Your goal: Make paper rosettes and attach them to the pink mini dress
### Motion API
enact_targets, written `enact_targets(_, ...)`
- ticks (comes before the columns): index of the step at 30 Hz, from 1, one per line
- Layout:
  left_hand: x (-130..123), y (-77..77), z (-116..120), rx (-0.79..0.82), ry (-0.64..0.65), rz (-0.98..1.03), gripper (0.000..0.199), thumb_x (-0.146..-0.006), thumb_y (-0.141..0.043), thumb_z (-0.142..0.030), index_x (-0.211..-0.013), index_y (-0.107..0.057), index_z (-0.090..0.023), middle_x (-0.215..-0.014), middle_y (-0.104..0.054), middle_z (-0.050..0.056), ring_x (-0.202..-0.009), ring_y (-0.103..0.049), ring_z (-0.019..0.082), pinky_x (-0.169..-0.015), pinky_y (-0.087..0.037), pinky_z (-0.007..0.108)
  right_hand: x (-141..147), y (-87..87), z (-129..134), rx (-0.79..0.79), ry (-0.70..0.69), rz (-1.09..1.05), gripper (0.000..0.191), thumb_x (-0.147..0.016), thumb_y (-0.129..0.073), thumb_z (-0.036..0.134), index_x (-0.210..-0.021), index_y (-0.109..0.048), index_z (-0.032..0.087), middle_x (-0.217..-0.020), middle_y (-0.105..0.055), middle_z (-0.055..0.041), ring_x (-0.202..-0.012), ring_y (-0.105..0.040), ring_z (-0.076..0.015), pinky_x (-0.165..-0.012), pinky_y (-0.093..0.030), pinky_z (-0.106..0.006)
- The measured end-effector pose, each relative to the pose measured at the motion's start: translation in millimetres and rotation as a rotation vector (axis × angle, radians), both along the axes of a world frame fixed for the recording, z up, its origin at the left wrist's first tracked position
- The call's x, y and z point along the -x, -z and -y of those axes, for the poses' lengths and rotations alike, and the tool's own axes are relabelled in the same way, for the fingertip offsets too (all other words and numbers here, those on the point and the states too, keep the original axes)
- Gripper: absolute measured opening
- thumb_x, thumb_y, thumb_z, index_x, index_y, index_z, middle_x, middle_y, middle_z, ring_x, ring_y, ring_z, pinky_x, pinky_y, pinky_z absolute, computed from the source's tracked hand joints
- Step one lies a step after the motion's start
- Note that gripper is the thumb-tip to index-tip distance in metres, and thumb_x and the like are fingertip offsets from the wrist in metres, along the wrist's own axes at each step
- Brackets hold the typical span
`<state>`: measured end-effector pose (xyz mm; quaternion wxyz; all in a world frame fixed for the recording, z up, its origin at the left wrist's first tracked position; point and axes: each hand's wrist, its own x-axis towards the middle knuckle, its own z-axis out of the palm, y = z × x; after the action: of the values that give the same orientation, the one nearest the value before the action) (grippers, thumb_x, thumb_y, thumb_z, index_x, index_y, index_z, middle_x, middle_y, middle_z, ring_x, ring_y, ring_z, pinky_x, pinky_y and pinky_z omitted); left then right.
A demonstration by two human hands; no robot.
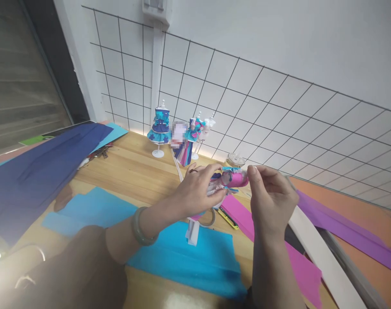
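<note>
A small doll dress form [237,179] in pink, white and blue lies sideways between my hands. My left hand [198,189], with a ring and a bracelet on that arm, is wrapped round its ruffled white and blue part. At its pink end, the thumb and fingertips of my right hand [273,193] pinch the edge; whatever small piece they hold there is too small to make out. A white stand piece [192,231] shows below my left hand, over blue paper [195,262].
Dressed mini mannequins [158,133] stand at the back near a wire grid. A yellow cutter [228,219], a tape roll [208,217] and pink paper [303,274] lie near my hands. Dark blue sheets [47,171] cover the left; purple paper [350,231] lies right.
</note>
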<state>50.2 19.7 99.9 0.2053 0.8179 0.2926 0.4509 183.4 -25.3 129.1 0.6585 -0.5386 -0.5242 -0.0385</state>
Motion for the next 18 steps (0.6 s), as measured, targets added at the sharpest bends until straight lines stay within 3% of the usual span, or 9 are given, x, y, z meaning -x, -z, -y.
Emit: enact_targets(18, 1.6, -0.1, 0.3, -0.023, 0.040, -0.042, 0.049, -0.076, -0.047, -0.026, -0.122, -0.034, -0.021, -0.113, -0.052, 0.006, -0.107, -0.044, 0.023, -0.092, -0.033, 0.039, 2.2, -0.5, 0.5, 0.012, -0.001, 0.008, 0.014, -0.075, -0.059, 0.030, -0.077, -0.060, 0.017, -0.068, -0.058, -0.0013, -0.067, -0.054, -0.0149, -0.064, -0.043, -0.030)
